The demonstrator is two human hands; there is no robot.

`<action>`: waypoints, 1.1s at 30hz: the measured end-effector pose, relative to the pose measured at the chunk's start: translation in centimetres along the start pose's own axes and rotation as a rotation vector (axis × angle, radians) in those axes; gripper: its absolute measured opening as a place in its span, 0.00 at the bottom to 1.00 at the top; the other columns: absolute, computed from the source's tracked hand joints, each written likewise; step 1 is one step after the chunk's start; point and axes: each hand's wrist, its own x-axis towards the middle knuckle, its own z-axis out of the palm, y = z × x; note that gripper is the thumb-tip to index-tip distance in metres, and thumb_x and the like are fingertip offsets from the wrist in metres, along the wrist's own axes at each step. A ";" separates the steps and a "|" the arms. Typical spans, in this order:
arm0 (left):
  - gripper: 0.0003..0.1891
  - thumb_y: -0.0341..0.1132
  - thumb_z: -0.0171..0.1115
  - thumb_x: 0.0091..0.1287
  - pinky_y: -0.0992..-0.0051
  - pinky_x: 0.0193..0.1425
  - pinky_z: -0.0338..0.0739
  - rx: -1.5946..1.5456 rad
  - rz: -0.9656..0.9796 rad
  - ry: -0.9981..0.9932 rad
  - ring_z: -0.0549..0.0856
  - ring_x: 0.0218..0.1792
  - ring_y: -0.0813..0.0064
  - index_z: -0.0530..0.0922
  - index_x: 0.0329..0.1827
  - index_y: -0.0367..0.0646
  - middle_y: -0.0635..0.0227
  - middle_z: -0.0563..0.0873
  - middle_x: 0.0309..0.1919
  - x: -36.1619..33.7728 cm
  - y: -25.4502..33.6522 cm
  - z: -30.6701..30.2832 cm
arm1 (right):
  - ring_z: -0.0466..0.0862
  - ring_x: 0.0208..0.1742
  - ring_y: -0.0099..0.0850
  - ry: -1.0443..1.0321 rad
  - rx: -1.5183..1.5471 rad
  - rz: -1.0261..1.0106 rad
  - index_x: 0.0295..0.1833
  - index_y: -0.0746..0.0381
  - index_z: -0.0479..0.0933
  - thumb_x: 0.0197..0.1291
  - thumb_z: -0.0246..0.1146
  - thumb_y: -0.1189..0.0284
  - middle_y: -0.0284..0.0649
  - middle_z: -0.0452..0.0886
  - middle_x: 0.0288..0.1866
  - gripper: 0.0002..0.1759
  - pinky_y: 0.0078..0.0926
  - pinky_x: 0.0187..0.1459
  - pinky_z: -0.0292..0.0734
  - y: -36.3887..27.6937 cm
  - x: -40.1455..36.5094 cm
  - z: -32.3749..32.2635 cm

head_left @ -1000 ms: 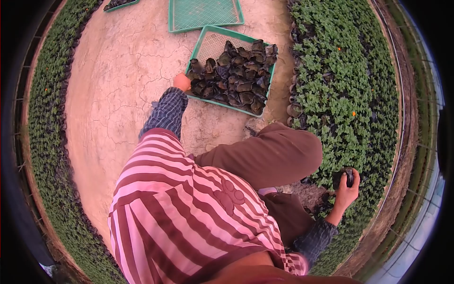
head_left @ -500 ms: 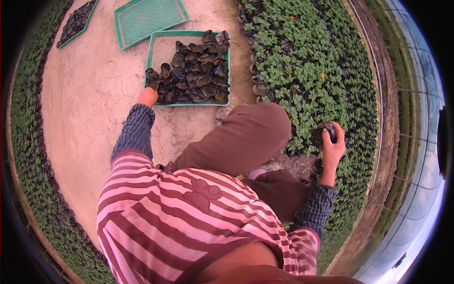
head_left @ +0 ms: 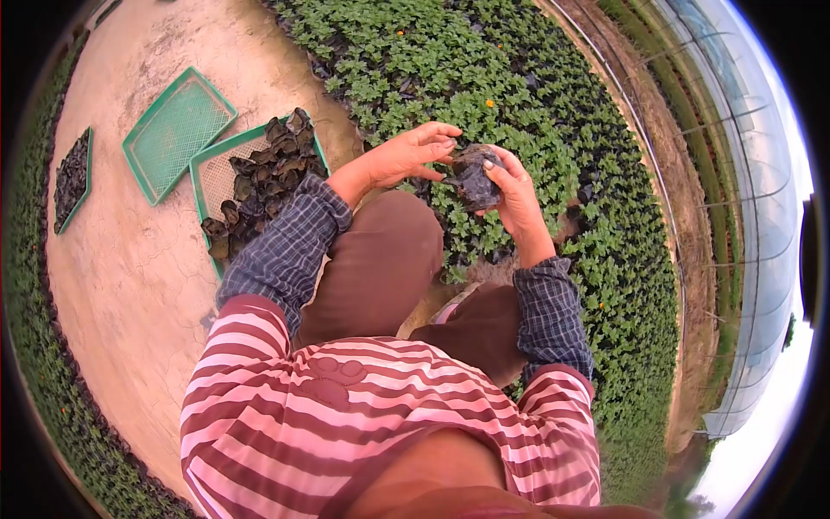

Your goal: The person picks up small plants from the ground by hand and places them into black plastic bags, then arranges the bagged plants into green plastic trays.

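My right hand [head_left: 515, 195] grips a dark plastic nursery bag [head_left: 473, 180] packed with soil, its thumb pressed on the side. Just left of the bag, my left hand [head_left: 405, 156] reaches toward it with fingers apart, the fingertips close to its upper edge. Both hands are above the bed of green seedlings [head_left: 553, 130], which grow in similar dark bags. By my left forearm lies a green mesh tray [head_left: 204, 177], partly filled with dark bags [head_left: 275, 164]; the sleeve hides some of them.
A second green tray [head_left: 173, 130] with a bare mesh bottom overlaps the first one's edge. Farther left is another tray of dark bags [head_left: 73, 179] on the pale cracked ground [head_left: 130, 285]. A pipe [head_left: 644, 147] and a plastic-covered greenhouse wall [head_left: 752, 173] run along the right.
My left hand has left the edge of the filled tray and come over beside the bag. My right hand has brought the bag inward, and the view has turned to the right.
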 end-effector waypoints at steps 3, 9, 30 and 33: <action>0.26 0.51 0.57 0.69 0.58 0.58 0.71 -0.020 0.054 -0.128 0.72 0.59 0.71 0.66 0.65 0.50 0.66 0.72 0.58 3.8 -2.1 1.0 | 0.82 0.43 0.28 -0.010 -0.151 -0.031 0.65 0.62 0.64 0.60 0.62 0.69 0.43 0.71 0.58 0.29 0.24 0.21 0.83 0.6 0.7 0.1; 0.22 0.50 0.58 0.68 0.57 0.54 0.79 -0.849 -0.084 0.005 0.76 0.55 0.65 0.68 0.59 0.50 0.64 0.74 0.55 2.4 -5.2 -0.5 | 0.78 0.50 0.29 0.048 -0.047 -0.139 0.63 0.62 0.66 0.62 0.55 0.71 0.40 0.71 0.58 0.23 0.35 0.34 0.85 -0.3 1.3 -0.7; 0.15 0.35 0.62 0.62 0.58 0.47 0.77 -1.089 -0.064 0.218 0.75 0.49 0.54 0.72 0.47 0.38 0.53 0.75 0.46 0.9 -3.6 -0.8 | 0.81 0.36 0.21 0.168 0.164 -0.080 0.48 0.61 0.72 0.63 0.56 0.77 0.33 0.78 0.38 0.08 0.23 0.34 0.81 1.3 5.2 -2.9; 0.16 0.36 0.63 0.61 0.59 0.46 0.75 -1.042 -0.059 0.253 0.75 0.48 0.54 0.72 0.47 0.37 0.52 0.76 0.46 1.0 -4.1 -0.9 | 0.81 0.36 0.19 0.212 0.122 -0.090 0.47 0.61 0.72 0.63 0.57 0.77 0.33 0.79 0.37 0.08 0.21 0.34 0.81 1.5 5.2 -3.1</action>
